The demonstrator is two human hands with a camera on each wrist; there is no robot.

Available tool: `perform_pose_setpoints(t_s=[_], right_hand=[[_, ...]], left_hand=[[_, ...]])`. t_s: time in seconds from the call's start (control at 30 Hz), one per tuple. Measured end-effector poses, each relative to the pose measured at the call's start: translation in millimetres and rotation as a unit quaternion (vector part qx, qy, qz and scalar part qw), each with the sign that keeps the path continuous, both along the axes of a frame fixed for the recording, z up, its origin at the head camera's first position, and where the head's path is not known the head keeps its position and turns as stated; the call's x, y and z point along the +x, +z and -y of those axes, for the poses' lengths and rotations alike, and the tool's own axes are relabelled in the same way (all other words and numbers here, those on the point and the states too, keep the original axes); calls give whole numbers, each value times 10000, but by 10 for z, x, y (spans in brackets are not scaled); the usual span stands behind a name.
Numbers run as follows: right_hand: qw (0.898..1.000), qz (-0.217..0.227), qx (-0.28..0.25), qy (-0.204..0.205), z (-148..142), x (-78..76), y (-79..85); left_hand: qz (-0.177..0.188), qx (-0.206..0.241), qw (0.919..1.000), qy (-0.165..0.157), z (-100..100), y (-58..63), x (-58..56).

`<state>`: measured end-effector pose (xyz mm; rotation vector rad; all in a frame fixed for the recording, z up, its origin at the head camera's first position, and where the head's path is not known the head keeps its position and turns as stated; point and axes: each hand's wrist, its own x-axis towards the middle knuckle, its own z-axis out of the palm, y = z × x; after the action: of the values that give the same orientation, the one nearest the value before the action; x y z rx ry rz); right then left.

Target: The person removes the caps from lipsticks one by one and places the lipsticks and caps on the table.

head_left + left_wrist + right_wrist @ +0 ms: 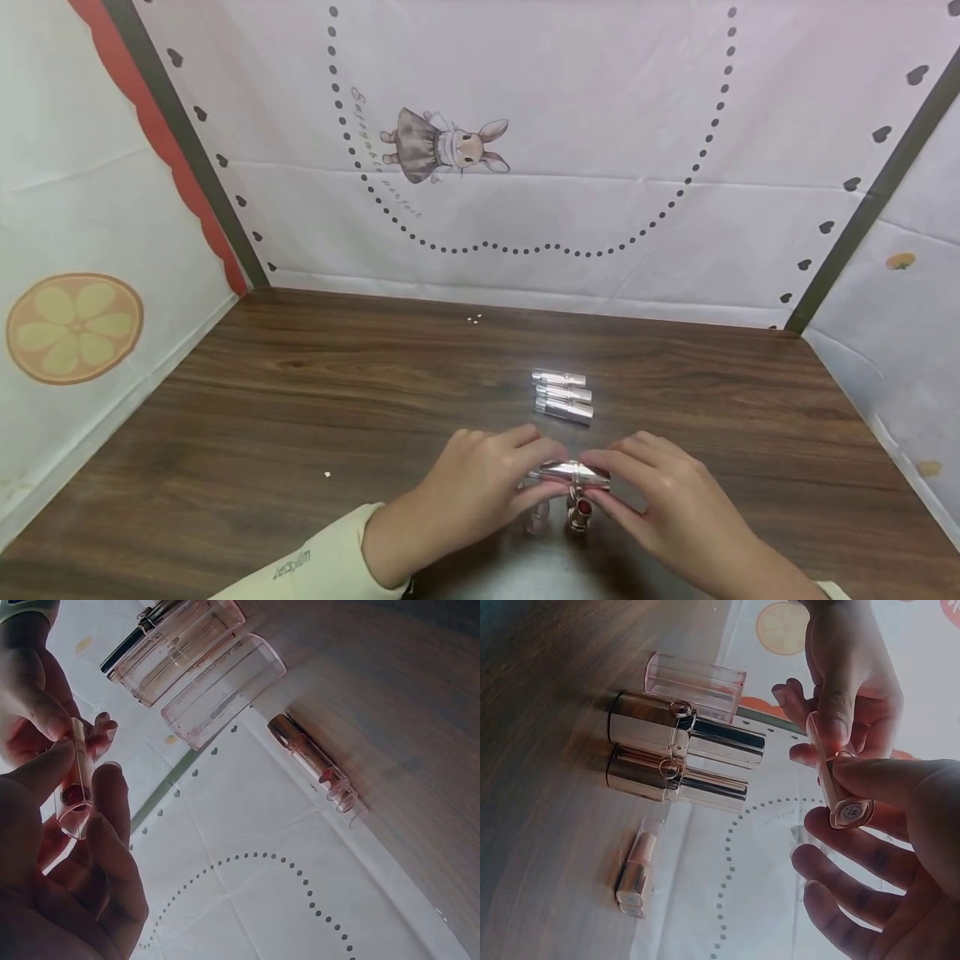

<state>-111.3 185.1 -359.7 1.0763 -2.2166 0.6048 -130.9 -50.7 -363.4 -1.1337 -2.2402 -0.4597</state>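
Both hands hold one gold lipstick [573,473] with a clear cap on it, level over the table. My left hand [480,471] pinches the clear cap end; in the left wrist view a dark red tip [73,796] shows through it. My right hand [667,492] pinches the gold base between thumb and forefinger, its other fingers spread in the right wrist view. Just below the hands, two uncapped gold lipstick tubes stand upright, one tube [641,772] beside the other tube [649,724]. A loose clear cap [694,684] stands next to them.
Three capped lipsticks [564,396] lie side by side on the brown wood table [337,383] beyond the hands. Small white bits [475,318] lie near the back edge, another white bit [327,474] at the left. Printed cloth walls [600,150] enclose the back and sides.
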Motion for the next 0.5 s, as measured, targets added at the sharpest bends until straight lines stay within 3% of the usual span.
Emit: perform_pose_setpoints(t_s=[0.5], right_hand=[[9999, 53, 33, -83, -2, -2, 17]], left_hand=[[-29, 47, 10000, 59, 9, 12, 0]])
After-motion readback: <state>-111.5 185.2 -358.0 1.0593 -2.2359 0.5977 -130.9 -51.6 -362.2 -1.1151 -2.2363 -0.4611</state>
